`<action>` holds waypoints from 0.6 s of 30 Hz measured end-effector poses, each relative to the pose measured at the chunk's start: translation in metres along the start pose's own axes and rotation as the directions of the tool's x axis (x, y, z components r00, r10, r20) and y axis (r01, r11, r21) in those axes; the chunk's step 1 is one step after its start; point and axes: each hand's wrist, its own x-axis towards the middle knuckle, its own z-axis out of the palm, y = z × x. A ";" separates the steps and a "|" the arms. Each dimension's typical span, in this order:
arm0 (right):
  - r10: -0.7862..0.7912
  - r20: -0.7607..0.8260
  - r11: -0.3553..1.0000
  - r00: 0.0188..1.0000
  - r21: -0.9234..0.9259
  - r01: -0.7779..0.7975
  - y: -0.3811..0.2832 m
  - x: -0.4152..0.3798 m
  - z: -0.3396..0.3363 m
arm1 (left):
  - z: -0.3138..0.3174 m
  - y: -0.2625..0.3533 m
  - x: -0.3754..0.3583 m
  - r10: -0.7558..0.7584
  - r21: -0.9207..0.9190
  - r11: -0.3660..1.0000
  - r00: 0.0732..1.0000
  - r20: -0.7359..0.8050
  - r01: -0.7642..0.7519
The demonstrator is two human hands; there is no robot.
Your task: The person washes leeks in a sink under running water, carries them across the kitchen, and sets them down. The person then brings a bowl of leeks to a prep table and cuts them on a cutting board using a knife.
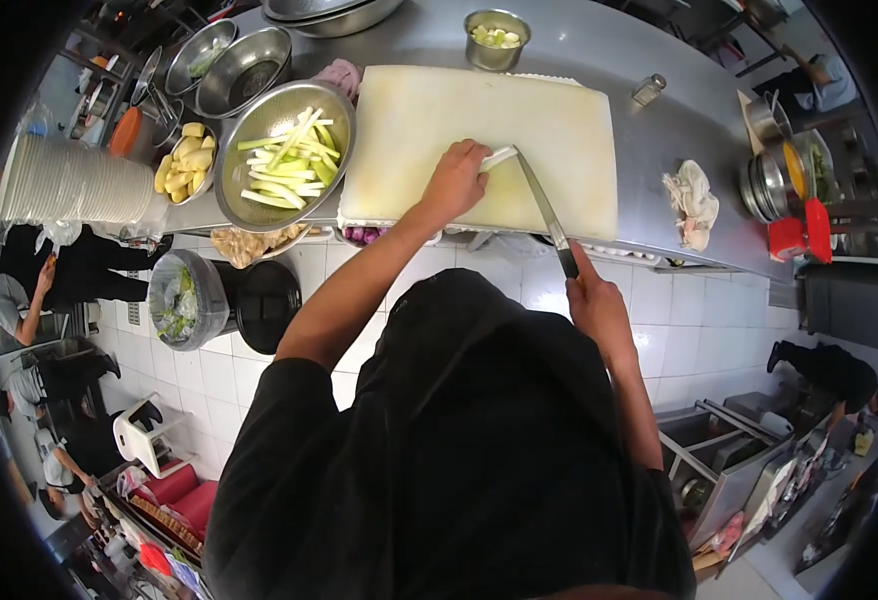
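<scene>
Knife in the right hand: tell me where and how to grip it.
Grip the dark handle from the person's side, as the right hand does; the long blade slants away over the cutting board, tip near the left hand, so gripping there looks risky.

- Far part of the board (459, 95): room to pass.
- Left hand (456, 180) and knife (543, 202) block the near middle.
- Colander (249, 120) crowds the left edge.
- Bowl (495, 60) stands past the far edge.
- Passage between board and cloth (692, 205).

small lidded jar (649, 90), crumpled cloth (692, 205), lined bin (215, 298)
</scene>
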 end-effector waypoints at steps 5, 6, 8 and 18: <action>0.003 -0.009 1.000 1.000 0.008 -0.003 -0.003 -0.003 0.004 | -0.017 -0.002 0.006 0.044 -0.001 0.999 0.997 0.067 -0.044; 0.003 -0.015 1.000 1.000 0.003 -0.003 -0.005 -0.004 0.004 | -0.017 -0.001 0.006 0.053 -0.003 0.999 0.998 0.045 -0.053; 0.029 0.000 1.000 1.000 -0.002 -0.029 -0.016 -0.009 -0.004 | -0.016 0.001 0.005 0.066 -0.006 0.998 0.998 0.000 -0.066; 0.029 0.019 0.997 0.999 -0.066 -0.028 -0.021 -0.015 -0.002 | -0.003 -0.001 0.002 0.073 -0.055 0.996 0.997 -0.001 -0.073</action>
